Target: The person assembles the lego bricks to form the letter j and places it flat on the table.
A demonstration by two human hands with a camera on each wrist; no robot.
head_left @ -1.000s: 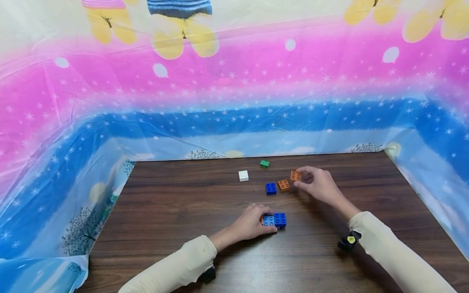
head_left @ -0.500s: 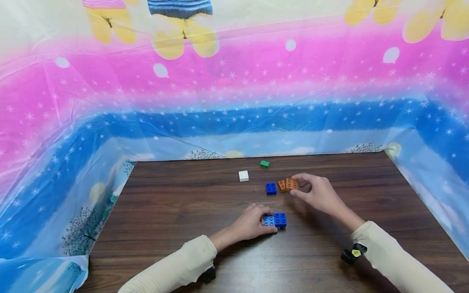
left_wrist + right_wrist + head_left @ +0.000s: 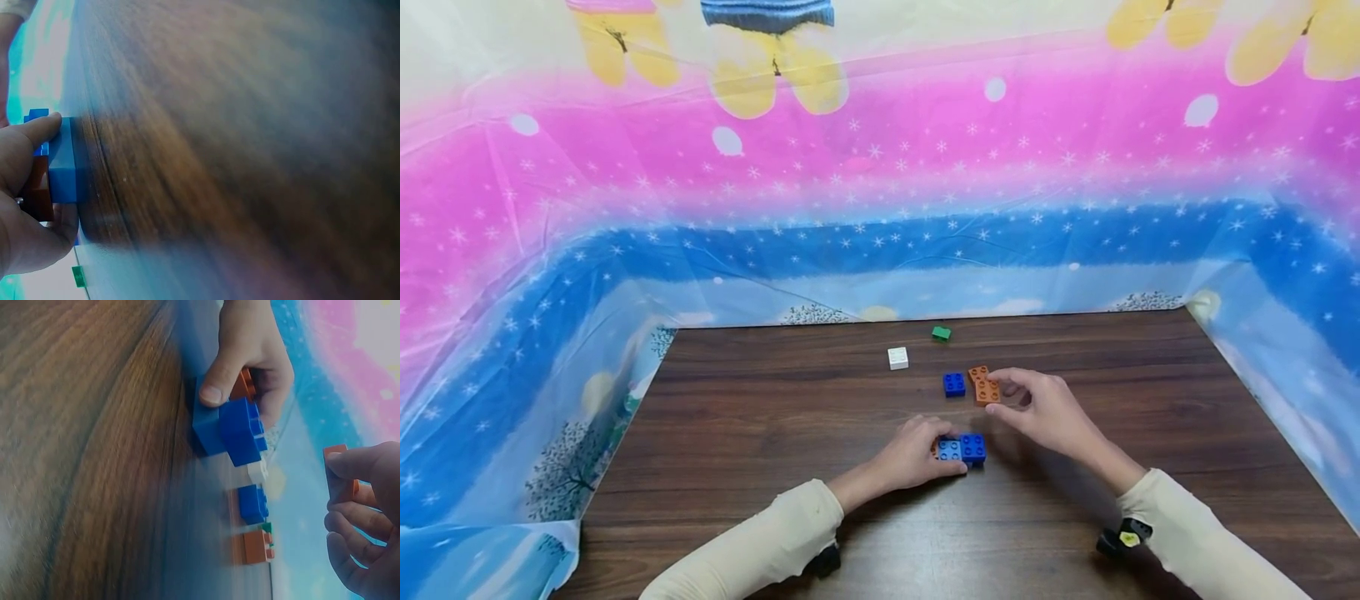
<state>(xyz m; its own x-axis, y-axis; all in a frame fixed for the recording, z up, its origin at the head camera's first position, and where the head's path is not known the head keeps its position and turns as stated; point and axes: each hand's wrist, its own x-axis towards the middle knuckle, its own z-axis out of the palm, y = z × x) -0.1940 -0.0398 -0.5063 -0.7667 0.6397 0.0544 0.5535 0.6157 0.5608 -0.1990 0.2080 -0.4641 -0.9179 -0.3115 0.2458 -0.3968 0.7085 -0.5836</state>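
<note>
In the head view my left hand (image 3: 910, 454) grips a joined group of toy building bricks at the table's middle. A light blue brick (image 3: 949, 450) forms its base, a dark blue brick (image 3: 973, 447) sits on the right end, and an orange brick (image 3: 242, 386) is partly hidden by the fingers. My right hand (image 3: 1045, 410) pinches another orange brick (image 3: 987, 392) between thumb and fingers. The right wrist view shows this brick raised off the table. Behind it, partly covered in the head view, a second loose orange brick (image 3: 255, 547) lies on the tabletop.
A loose dark blue brick (image 3: 954, 384) lies just left of the orange ones. Farther back are a white brick (image 3: 898, 358) and a small green brick (image 3: 941, 333). The dark wooden table (image 3: 760, 375) ends at a printed cloth (image 3: 880, 242) hanging around its back and sides.
My right hand has brought its orange brick leftward and toward me, past the loose orange one. The left hand and its joined bricks have stayed in place.
</note>
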